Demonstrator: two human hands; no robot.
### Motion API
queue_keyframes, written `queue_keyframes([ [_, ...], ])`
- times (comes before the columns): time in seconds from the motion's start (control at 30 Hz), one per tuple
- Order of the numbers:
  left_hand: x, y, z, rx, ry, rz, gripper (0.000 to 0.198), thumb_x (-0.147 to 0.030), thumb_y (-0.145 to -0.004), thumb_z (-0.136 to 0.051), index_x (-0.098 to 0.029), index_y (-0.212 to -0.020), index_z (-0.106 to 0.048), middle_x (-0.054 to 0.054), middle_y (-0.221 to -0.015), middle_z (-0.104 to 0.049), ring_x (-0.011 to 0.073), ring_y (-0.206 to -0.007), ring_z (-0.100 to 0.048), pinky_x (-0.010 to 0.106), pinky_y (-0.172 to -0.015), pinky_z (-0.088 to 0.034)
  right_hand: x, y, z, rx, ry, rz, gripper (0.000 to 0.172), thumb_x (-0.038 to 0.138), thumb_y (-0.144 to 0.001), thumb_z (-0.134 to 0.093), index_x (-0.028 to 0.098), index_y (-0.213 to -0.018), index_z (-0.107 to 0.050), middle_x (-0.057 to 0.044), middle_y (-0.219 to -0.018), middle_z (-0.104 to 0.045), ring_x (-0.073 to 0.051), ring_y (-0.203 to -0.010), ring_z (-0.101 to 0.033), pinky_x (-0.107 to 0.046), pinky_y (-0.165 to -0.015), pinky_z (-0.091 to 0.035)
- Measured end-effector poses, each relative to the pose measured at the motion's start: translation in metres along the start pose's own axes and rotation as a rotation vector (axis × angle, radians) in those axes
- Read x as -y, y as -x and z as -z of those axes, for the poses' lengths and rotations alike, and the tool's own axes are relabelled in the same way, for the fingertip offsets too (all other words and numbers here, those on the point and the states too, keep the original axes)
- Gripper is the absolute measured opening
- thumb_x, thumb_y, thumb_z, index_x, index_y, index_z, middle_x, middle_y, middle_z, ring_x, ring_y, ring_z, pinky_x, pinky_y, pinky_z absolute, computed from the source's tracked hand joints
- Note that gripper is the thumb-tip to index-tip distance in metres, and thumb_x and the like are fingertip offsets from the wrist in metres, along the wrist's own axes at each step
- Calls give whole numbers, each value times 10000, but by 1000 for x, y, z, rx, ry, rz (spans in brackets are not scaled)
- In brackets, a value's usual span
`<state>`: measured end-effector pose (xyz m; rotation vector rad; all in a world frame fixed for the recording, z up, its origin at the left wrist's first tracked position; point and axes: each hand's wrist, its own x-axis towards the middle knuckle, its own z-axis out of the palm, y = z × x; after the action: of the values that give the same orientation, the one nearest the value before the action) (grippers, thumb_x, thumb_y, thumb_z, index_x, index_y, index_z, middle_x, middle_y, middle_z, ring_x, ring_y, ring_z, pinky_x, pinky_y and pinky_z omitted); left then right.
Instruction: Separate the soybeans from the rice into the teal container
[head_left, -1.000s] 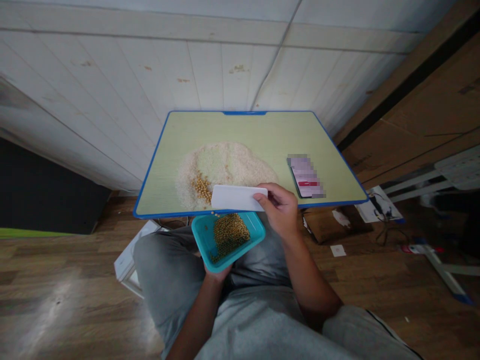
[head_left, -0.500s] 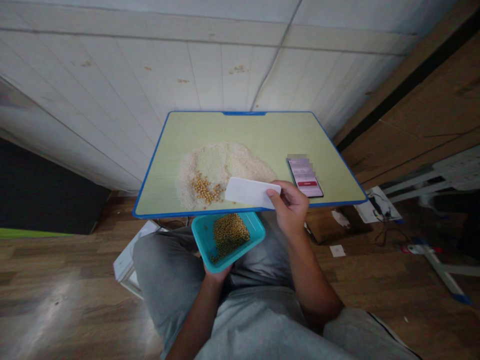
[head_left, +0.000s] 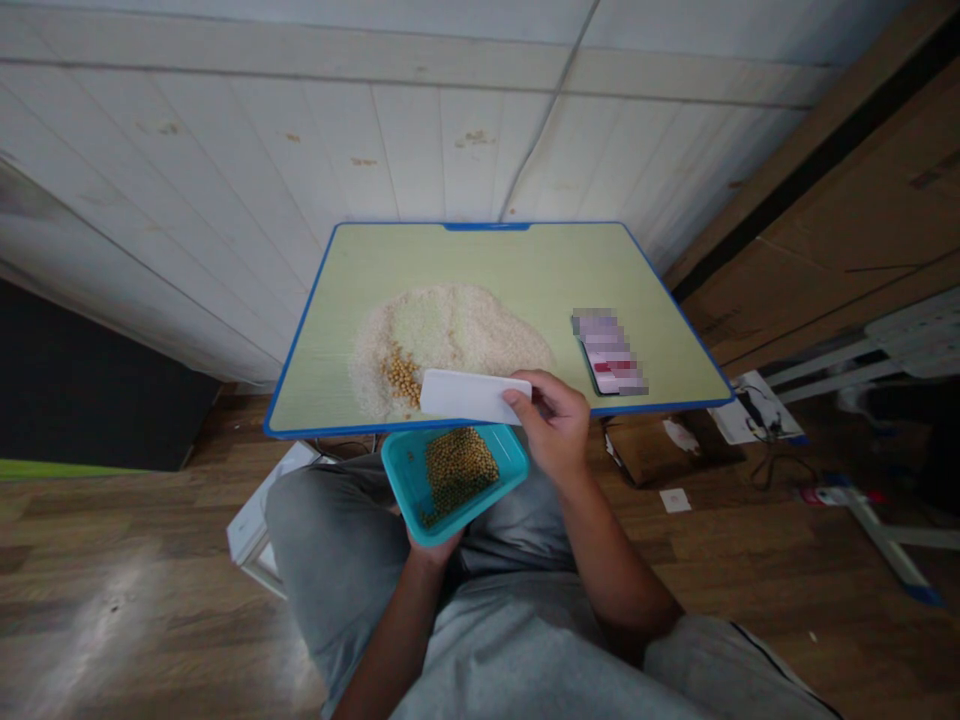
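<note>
Pinching a white card [head_left: 469,397] in the grip of the right hand [head_left: 555,410]; since half a second ago, shifted left and nearer the front edge, leaving only the left cluster of soybeans [head_left: 403,378] visible among rice [head_left: 495,335] on the surface [head_left: 480,260]. Supporting a teal plastic tray [head_left: 400,470] from beneath with the left hand [head_left: 442,548], partly filled with soybeans.

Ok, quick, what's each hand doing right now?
Left hand: holding the tub, mostly hidden beneath it.
Right hand: closed on the white card.
</note>
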<state>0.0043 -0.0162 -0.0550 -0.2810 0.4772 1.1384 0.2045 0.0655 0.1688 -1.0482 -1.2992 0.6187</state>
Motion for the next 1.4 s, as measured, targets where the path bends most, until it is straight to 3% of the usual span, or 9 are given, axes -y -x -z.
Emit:
queue_keyframes([
  [0.2, 0, 0, -6, -4, 16, -45, 598, -579, -1138, -319, -312, -1510, -703, 21, -1663, -597, 237, -1664, -396, 546, -1390, -190, 4, 0, -13, 34, -21, 72, 68, 290, -950, -776, 244, -936, -824, -15, -874, -834, -158, -779, -760, -283, -695, -600],
  [0.4, -3, -1, -15, -11, 34, -55, 570, -547, -1138, -336, -328, -1549, -664, 8, -1704, -558, 245, -1688, -355, 581, -1390, -183, 6, 1, -16, 106, -25, 83, 78, 308, -950, -777, 248, -932, -824, -8, -843, -823, -153, -753, -751, -279, -669, -591],
  [0.63, -2, 1, -8, -60, 60, -38, 614, -593, -1125, -335, -274, -1412, -775, 11, -1734, -514, 260, -1714, -292, 577, -1392, -178, -2, 1, -8, -73, 11, 52, 119, 356, -946, -779, 240, -946, -805, -14, -856, -811, -169, -756, -741, -301, -685, -603],
  [0.83, -7, 1, 0, -41, 44, -7, 618, -573, -1129, -277, -339, -1539, -674, 1, -1706, -553, 235, -1695, -331, 568, -1383, -197, -7, -2, 2, -225, 57, -11, 205, 442, -928, -781, 240, -959, -792, -18, -854, -786, -187, -769, -727, -316, -677, -600],
  [1.07, -6, -2, 5, -15, 21, 2, 645, -610, -1126, -277, -313, -1508, -704, 6, -1694, -560, 225, -1701, -309, 547, -1386, -170, -7, -2, 3, -134, 23, 17, 152, 398, -931, -787, 248, -942, -800, -11, -839, -789, -177, -751, -721, -311, -670, -588],
  [1.2, -6, -1, 3, 28, 19, 8, 647, -591, -1136, -218, -359, -1575, -632, -15, -1687, -566, 218, -1661, -400, 543, -1391, -173, -8, -1, 1, -90, 42, 2, 182, 421, -938, -778, 241, -938, -802, -15, -831, -791, -180, -743, -718, -316, -663, -586],
  [1.4, -7, 0, 6, 49, 31, 10, 667, -605, -1135, -215, -336, -1539, -672, 8, -1618, -644, 216, -1590, -519, 523, -1383, -225, -7, -1, -1, -63, 7, 4, 155, 396, -934, -792, 242, -946, -803, -16, -850, -805, -174, -757, -729, -305, -676, -593],
])
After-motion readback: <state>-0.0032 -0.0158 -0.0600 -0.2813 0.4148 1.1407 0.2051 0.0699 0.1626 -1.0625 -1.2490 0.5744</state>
